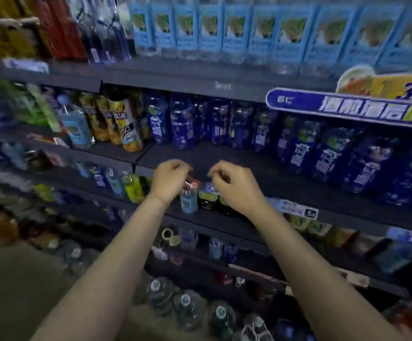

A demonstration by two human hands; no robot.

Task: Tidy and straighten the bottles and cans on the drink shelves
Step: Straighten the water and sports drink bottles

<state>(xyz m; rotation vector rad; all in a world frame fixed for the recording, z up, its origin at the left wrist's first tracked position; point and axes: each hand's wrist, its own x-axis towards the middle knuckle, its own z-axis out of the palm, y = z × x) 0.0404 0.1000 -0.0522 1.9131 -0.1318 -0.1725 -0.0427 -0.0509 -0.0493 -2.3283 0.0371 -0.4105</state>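
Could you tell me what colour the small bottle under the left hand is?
Light blue bottle, head view.

Blue promo sign (352, 108) — price tag (298, 209) below.

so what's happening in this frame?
A person is tidying a store drink shelf. Both hands are at the front of the third shelf down: the left hand has its fingers curled at the top of a small light-blue bottle, and the right hand is curled over the dark bottles beside it. Motion blur hides whether either hand actually grips. The dark-blue bottles on the shelf above stand untouched.
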